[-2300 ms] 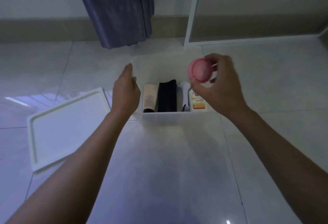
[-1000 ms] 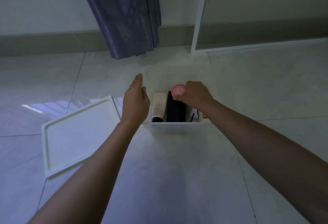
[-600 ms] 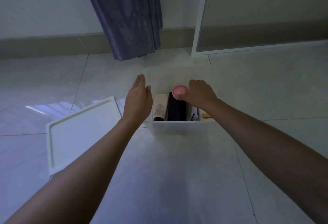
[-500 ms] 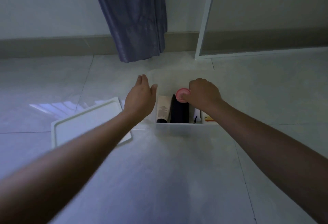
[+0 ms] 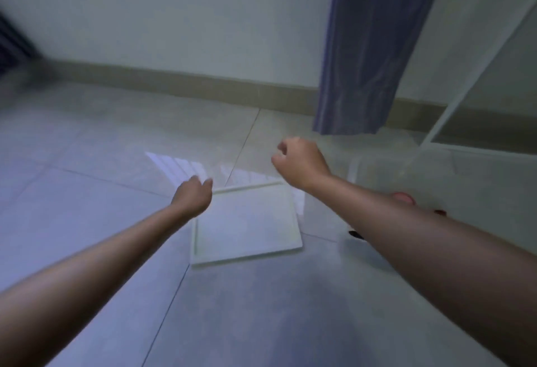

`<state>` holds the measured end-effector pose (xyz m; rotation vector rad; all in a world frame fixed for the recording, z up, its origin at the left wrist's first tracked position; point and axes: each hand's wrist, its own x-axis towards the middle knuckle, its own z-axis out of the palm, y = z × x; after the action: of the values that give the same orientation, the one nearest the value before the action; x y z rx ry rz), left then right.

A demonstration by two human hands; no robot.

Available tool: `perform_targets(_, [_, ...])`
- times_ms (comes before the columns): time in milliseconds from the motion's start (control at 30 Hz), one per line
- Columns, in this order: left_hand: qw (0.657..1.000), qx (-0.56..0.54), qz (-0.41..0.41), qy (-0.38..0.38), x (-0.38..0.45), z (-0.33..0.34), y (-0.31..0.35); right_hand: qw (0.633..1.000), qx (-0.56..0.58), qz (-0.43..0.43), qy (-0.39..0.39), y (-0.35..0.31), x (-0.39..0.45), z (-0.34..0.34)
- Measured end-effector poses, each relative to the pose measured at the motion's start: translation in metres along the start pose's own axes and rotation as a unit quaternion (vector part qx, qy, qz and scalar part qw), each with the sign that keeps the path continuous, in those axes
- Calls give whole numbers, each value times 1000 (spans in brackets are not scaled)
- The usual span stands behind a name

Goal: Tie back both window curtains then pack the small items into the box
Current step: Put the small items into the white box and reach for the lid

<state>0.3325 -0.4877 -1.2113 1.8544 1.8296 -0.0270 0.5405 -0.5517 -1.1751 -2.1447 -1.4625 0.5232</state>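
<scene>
Just beyond our left hand (image 5: pixel 191 198), its fingers loosely curled on nothing, lies the flat white plastic lid (image 5: pixel 247 222), rimmed and smooth. Our right hand (image 5: pixel 299 161), loosely closed and holding nothing, hovers above its far corner. Packing looks finished; next we'd grip the lid's edges and carry it to the translucent box (image 5: pixel 377 173) under our right forearm.

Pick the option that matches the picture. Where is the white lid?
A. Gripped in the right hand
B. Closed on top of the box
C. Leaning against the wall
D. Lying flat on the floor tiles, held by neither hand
D: the lid lies flat on the floor, with the left hand and right hand both holding nothing.
</scene>
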Motion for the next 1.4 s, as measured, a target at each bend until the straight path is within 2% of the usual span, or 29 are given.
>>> perform_targets(100, [994, -11, -96, -55, 3, 24, -50, 992, -37, 78, -94, 10, -10, 53])
perform_targets(233, [992, 43, -90, -77, 12, 44, -74, 958, -68, 185, -207, 37, -21, 91])
perform_targets(333, [989, 79, -95, -76, 16, 63, -80, 939, -96, 200, -261, 51, -27, 103])
perform_targets(433, [992, 82, -86, -34, 19, 78, -77, 938, -89, 200, -269, 55, -33, 110])
perform_targets(567, [992, 40, -122, -8, 28, 82, -75, 948, -41, 207, -238, 47, -29, 106])
perform_targets(700, [982, -99, -159, 15, 43, 64, -84, 961, -24, 209, -178, 30, -28, 85])
perform_targets(833, [975, -186, -100, 67, 37, 15, -77, 988, 2, 119, -101, 11, -40, 48])
perform_targets(967, [965, -234, -4, 116, 4, -33, -51, 998, 46, 37, -16, 12, -67, -1])
perform_targets(1067, [944, -315, 58, 81, -35, -37, -14, 997, 52, 7, 51, 34, -98, -46])
perform_targets(1167, [922, -367, 121, -9, -65, -17, 35, 990, 18, 52, 131, 72, -125, -86])
perform_targets(1233, [918, -357, 166, -44, -75, 4, 73, 980, 5, 96, 171, 106, -140, -106])
perform_targets(1400, [920, -272, 278, -50, -87, 60, 168, 949, 10, 223, 222, 192, -169, -131])
